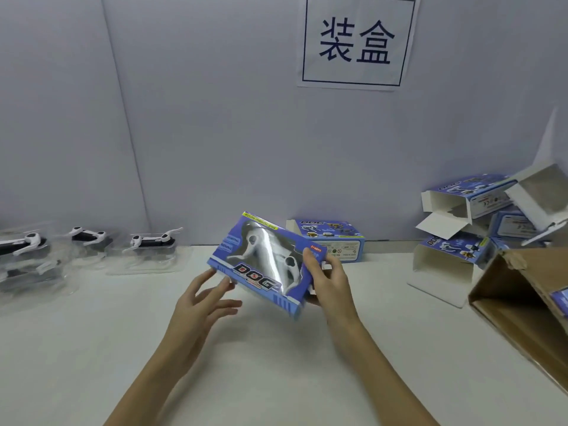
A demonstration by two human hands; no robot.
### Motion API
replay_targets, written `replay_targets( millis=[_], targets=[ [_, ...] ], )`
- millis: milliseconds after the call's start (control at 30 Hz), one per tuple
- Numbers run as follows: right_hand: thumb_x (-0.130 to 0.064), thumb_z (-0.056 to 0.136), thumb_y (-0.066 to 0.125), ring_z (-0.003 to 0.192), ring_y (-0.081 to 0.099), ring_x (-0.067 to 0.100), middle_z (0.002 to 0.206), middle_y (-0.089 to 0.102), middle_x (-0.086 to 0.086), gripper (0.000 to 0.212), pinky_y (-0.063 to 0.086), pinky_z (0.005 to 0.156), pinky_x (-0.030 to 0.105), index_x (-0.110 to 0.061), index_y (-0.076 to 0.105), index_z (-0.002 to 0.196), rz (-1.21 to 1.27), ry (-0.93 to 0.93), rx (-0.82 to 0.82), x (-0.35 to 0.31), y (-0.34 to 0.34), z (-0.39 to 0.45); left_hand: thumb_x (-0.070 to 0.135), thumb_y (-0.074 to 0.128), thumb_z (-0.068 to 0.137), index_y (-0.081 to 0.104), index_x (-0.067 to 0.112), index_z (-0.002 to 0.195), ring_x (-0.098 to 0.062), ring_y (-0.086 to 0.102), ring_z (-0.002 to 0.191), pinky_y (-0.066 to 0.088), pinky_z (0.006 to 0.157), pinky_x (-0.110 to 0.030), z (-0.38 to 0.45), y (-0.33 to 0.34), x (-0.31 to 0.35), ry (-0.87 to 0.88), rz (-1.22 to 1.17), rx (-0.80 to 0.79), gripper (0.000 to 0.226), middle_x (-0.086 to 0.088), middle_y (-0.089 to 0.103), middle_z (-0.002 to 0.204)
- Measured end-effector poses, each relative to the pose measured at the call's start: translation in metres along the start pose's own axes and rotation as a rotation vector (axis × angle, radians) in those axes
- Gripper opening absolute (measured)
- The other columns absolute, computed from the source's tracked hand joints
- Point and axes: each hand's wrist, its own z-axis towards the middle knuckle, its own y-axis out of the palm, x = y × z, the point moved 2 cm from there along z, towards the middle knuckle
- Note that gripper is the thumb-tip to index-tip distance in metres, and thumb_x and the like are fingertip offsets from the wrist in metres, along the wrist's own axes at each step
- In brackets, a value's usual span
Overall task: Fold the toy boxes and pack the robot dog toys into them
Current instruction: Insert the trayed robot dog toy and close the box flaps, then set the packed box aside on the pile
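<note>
A blue windowed toy box (246, 241) marked DOG hangs tilted above the white table (276, 364), and a white robot dog shows through its clear window. My right hand (325, 279) grips the box's right end, thumb on the front and fingers behind. My left hand (204, 298) is open, its fingertips touching the box's lower left corner. Robot dog toys in clear plastic trays (153, 244) lie along the back left of the table. Several unfolded blue boxes (455, 229) are piled at the back right.
One closed blue box (333, 238) stands against the grey wall behind the held box. A brown cardboard carton (522, 305) lies open on its side at the right edge. A paper sign (356, 41) hangs on the wall.
</note>
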Motion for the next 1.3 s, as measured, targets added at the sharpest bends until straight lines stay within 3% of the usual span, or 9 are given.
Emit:
replay_targets(
  millis=[133,233,500,633,700,900,1000,1167,1300],
  targets=[
    [-0.066,0.089,0.066,0.085,0.076,0.025,0.102,0.077,0.016,0.063,0.064,0.076,0.035,-0.010,0.073,0.115,-0.232,0.195,-0.373,-0.014,-0.020,-0.006,0.040,0.078,0.081,0.067,0.029,0.132,-0.033,0.075,0.095,0.054,0.091,-0.047,0.009,-0.010,-0.002,0.098,-0.086,0.040,0.054,-0.012,0.077,0.113],
    [-0.073,0.086,0.065,0.087,0.077,0.029,0.101,0.078,0.019,0.075,0.063,0.078,0.034,-0.004,0.073,0.116,-0.299,0.277,-0.482,-0.016,-0.027,-0.010,0.045,0.078,0.086,0.055,0.029,0.147,-0.032,0.075,0.103,0.051,0.096,-0.050,0.011,-0.008,-0.008,0.081,-0.047,-0.005,0.066,-0.006,0.075,0.125],
    [-0.028,0.087,0.078,0.078,0.074,0.026,0.083,0.072,0.015,0.026,0.065,0.078,0.040,-0.003,0.077,0.096,0.501,0.033,-0.092,-0.044,-0.043,0.004,0.049,0.059,0.091,0.067,0.028,0.133,-0.031,0.075,0.106,0.056,0.089,-0.054,0.009,-0.004,-0.010,0.041,0.025,0.000,0.048,-0.001,0.072,0.127],
    [-0.033,0.096,0.065,0.117,0.070,0.037,0.128,0.067,0.022,0.041,0.061,0.094,0.040,-0.014,0.057,0.131,0.816,-0.346,-0.090,-0.061,-0.066,0.012,0.053,0.056,0.096,0.079,0.022,0.117,-0.032,0.075,0.101,0.057,0.086,-0.051,0.009,-0.007,-0.008,0.003,0.092,0.016,0.044,-0.005,0.075,0.119],
    [-0.039,0.099,0.063,0.113,0.072,0.034,0.132,0.068,0.016,0.049,0.061,0.090,0.038,-0.025,0.051,0.145,0.644,-0.421,-0.168,-0.059,-0.073,0.012,0.053,0.054,0.097,0.081,0.021,0.111,-0.034,0.075,0.100,0.058,0.084,-0.051,0.008,-0.005,-0.008,-0.010,0.105,0.010,0.044,-0.007,0.076,0.117],
    [-0.028,0.102,0.066,0.067,0.070,0.019,0.082,0.076,0.009,0.016,0.056,0.066,0.032,-0.021,0.080,0.098,-0.117,-0.374,-0.086,-0.025,-0.052,0.018,0.053,0.055,0.095,0.083,0.017,0.104,-0.034,0.075,0.093,0.059,0.077,-0.046,0.007,-0.004,-0.007,-0.038,0.126,0.009,0.046,-0.008,0.077,0.110],
    [-0.021,0.101,0.065,0.076,0.069,0.008,0.087,0.076,-0.005,0.013,0.055,0.073,0.030,-0.027,0.076,0.102,-0.498,-0.332,-0.023,0.002,-0.039,0.028,0.049,0.055,0.097,0.083,0.015,0.100,-0.032,0.075,0.087,0.059,0.074,-0.044,0.009,-0.005,-0.005,-0.050,0.135,0.035,0.045,-0.010,0.078,0.106],
    [-0.020,0.104,0.055,0.133,0.047,0.021,0.145,0.046,0.001,0.048,0.046,0.103,0.036,-0.034,0.047,0.149,-1.082,-0.357,-0.107,0.018,-0.007,0.065,0.042,0.053,0.102,0.084,0.013,0.095,-0.028,0.074,0.080,0.059,0.068,-0.040,0.009,-0.005,-0.005,-0.060,0.155,0.051,0.042,-0.012,0.078,0.103],
    [-0.002,0.100,0.048,0.122,0.052,0.032,0.133,0.048,0.013,0.085,0.048,0.084,0.041,-0.047,0.013,0.162,-1.345,-0.357,-0.226,0.021,0.014,0.096,0.042,0.053,0.103,0.084,0.015,0.094,-0.026,0.073,0.078,0.059,0.065,-0.036,0.007,-0.003,-0.005,-0.051,0.166,0.034,0.042,-0.010,0.078,0.100]
  ],
)
